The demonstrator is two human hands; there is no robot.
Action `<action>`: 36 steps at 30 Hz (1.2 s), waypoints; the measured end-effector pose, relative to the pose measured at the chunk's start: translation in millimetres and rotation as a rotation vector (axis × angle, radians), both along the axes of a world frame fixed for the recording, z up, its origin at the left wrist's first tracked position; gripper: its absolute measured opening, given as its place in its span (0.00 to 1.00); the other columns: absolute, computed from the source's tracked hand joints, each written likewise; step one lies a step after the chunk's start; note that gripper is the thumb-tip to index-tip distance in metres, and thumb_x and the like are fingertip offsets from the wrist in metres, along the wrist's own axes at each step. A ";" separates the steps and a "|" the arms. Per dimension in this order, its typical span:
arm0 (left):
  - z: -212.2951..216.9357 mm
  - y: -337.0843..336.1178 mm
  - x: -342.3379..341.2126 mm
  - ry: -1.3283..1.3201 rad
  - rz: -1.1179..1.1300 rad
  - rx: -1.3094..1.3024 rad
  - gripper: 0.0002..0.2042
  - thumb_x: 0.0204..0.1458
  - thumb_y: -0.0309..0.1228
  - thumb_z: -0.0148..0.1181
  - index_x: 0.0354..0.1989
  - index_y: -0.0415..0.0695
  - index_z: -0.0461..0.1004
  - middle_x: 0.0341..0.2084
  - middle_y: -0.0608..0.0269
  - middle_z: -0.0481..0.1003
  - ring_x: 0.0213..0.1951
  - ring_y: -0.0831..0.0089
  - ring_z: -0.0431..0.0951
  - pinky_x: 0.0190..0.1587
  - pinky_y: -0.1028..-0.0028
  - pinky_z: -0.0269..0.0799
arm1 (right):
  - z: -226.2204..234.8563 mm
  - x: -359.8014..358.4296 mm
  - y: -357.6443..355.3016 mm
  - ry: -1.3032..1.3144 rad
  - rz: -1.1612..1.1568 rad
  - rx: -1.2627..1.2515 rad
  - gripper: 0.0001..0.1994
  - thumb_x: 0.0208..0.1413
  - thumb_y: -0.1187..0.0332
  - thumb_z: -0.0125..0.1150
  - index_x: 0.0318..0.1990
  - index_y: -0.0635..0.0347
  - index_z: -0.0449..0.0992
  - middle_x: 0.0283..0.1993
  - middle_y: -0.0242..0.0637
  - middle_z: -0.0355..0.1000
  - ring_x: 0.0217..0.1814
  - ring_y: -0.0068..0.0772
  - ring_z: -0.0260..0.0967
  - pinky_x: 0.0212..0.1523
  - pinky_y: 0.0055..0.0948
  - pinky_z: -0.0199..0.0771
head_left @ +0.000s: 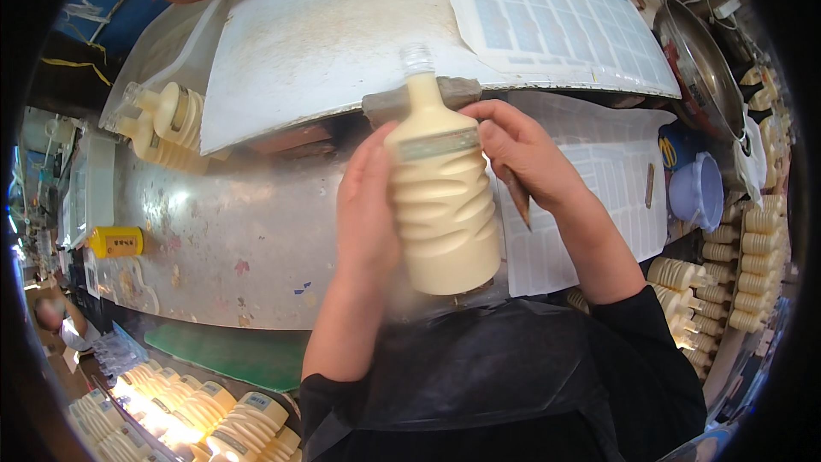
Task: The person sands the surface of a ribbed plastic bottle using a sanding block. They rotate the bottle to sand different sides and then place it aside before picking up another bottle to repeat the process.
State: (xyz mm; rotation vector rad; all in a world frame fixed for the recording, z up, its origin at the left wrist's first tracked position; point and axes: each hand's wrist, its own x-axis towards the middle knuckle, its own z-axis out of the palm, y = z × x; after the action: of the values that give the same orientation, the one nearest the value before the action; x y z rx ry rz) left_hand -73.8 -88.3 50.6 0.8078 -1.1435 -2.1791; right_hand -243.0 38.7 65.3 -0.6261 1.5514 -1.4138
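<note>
A cream bottle (445, 222) with a wavy, ridged body lies between my hands, its neck pointing away and its base toward me. Its neck end looks clear, and a greyish band (438, 145) runs round the shoulder. My left hand (366, 197), somewhat blurred, presses along the bottle's left side with fingers together. My right hand (522, 150) has its thumb and fingers at the right end of the band. A brown, pointed, flat tool (516, 197) is tucked in that hand, tip toward me. Behind the neck sits a grey block or folded cloth (385, 105).
A white board (325, 43) bears a printed sheet (547, 17); more sheets (590, 180) lie at right. Cream bottles (171, 120) lie at the left; several more fill the lower left and right. A yellow container (115, 242), lavender bucket (697, 192) and metal pan (701, 64) flank the table.
</note>
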 end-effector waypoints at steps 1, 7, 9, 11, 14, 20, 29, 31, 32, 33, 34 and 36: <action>-1.2 -1.1 1.9 -0.002 0.003 -0.021 0.19 0.72 0.34 0.44 0.64 0.37 0.69 0.54 0.57 0.77 0.51 0.72 0.78 0.56 0.70 0.74 | -0.4 -3.9 4.2 -0.057 0.014 -0.029 0.22 0.66 0.54 0.62 0.58 0.62 0.73 0.40 0.32 0.76 0.35 0.10 0.69 0.31 0.17 0.68; -1.5 -0.5 4.0 0.044 0.026 0.041 0.16 0.69 0.30 0.53 0.61 0.38 0.71 0.52 0.59 0.77 0.49 0.75 0.77 0.54 0.72 0.75 | -6.2 7.6 -0.5 0.134 -0.042 -0.014 0.19 0.70 0.59 0.56 0.61 0.62 0.71 0.41 0.25 0.73 0.36 0.11 0.66 0.36 0.14 0.67; -2.9 3.4 -0.8 0.053 0.075 0.023 0.15 0.66 0.28 0.57 0.60 0.38 0.71 0.51 0.60 0.76 0.49 0.76 0.76 0.54 0.73 0.75 | -13.4 8.1 -2.9 0.174 -0.056 -0.014 0.18 0.70 0.61 0.58 0.61 0.62 0.71 0.42 0.27 0.74 0.40 0.14 0.68 0.42 0.17 0.70; -2.3 5.8 -4.0 0.052 0.098 0.008 0.15 0.64 0.25 0.60 0.58 0.38 0.72 0.50 0.62 0.76 0.49 0.77 0.76 0.54 0.74 0.75 | -15.6 6.6 -3.4 0.175 -0.054 0.004 0.17 0.69 0.63 0.60 0.59 0.62 0.71 0.43 0.29 0.75 0.43 0.17 0.70 0.46 0.20 0.71; 0.5 7.4 -3.1 0.046 0.105 -0.002 0.16 0.62 0.23 0.62 0.58 0.38 0.72 0.49 0.61 0.75 0.49 0.76 0.76 0.54 0.73 0.75 | -12.1 7.1 -4.9 0.128 -0.053 0.009 0.16 0.68 0.64 0.61 0.58 0.63 0.71 0.42 0.31 0.76 0.43 0.16 0.71 0.45 0.21 0.72; 1.0 8.7 -5.0 0.049 0.120 0.012 0.17 0.61 0.22 0.62 0.57 0.36 0.71 0.50 0.58 0.76 0.50 0.74 0.76 0.55 0.71 0.74 | -16.8 5.4 -3.1 0.119 -0.058 0.002 0.17 0.68 0.64 0.62 0.58 0.63 0.72 0.40 0.31 0.76 0.41 0.16 0.71 0.43 0.20 0.72; -8.4 5.6 -5.7 0.026 0.136 -0.040 0.15 0.63 0.26 0.61 0.58 0.39 0.71 0.49 0.62 0.76 0.50 0.74 0.77 0.55 0.71 0.76 | -5.9 1.9 -2.0 -0.070 -0.059 -0.061 0.18 0.69 0.60 0.60 0.58 0.62 0.72 0.43 0.29 0.76 0.38 0.13 0.69 0.35 0.18 0.70; -11.1 4.1 -4.2 0.035 0.134 -0.005 0.15 0.64 0.27 0.60 0.58 0.39 0.71 0.49 0.60 0.77 0.51 0.72 0.78 0.55 0.70 0.77 | -7.6 1.9 0.2 -0.111 -0.062 -0.080 0.18 0.70 0.60 0.58 0.59 0.62 0.72 0.44 0.28 0.76 0.40 0.14 0.70 0.39 0.19 0.72; -11.8 4.2 -4.4 0.032 0.139 -0.016 0.15 0.64 0.27 0.60 0.58 0.39 0.71 0.50 0.59 0.77 0.51 0.72 0.78 0.55 0.70 0.77 | -8.7 2.3 0.7 -0.132 -0.062 -0.089 0.18 0.70 0.60 0.57 0.59 0.62 0.72 0.45 0.28 0.76 0.41 0.15 0.71 0.41 0.20 0.73; -12.4 4.3 -4.8 0.030 0.144 -0.027 0.15 0.64 0.27 0.60 0.58 0.39 0.71 0.50 0.59 0.77 0.51 0.72 0.78 0.55 0.70 0.77 | -13.1 3.6 -0.9 -0.102 -0.075 -0.108 0.17 0.70 0.61 0.57 0.59 0.62 0.72 0.45 0.29 0.77 0.43 0.16 0.72 0.43 0.20 0.74; -12.8 4.4 -5.3 0.027 0.149 -0.039 0.15 0.64 0.27 0.60 0.57 0.39 0.71 0.50 0.58 0.78 0.51 0.71 0.78 0.56 0.69 0.78 | -20.4 5.7 -4.2 -0.072 -0.087 -0.127 0.17 0.71 0.61 0.57 0.59 0.62 0.71 0.46 0.30 0.77 0.44 0.16 0.72 0.46 0.21 0.74; -13.5 4.9 -5.9 0.028 0.153 -0.055 0.15 0.64 0.27 0.61 0.57 0.38 0.71 0.50 0.58 0.78 0.51 0.71 0.78 0.55 0.69 0.78 | -25.2 5.9 -5.2 -0.043 -0.087 -0.137 0.16 0.71 0.62 0.57 0.59 0.62 0.71 0.47 0.31 0.77 0.47 0.18 0.73 0.49 0.22 0.75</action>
State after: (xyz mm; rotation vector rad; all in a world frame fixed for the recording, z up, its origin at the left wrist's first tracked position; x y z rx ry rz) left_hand -79.7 -83.4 37.1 0.8111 -1.0871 -2.0189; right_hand -237.1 33.5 40.1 -0.6109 1.4723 -1.5992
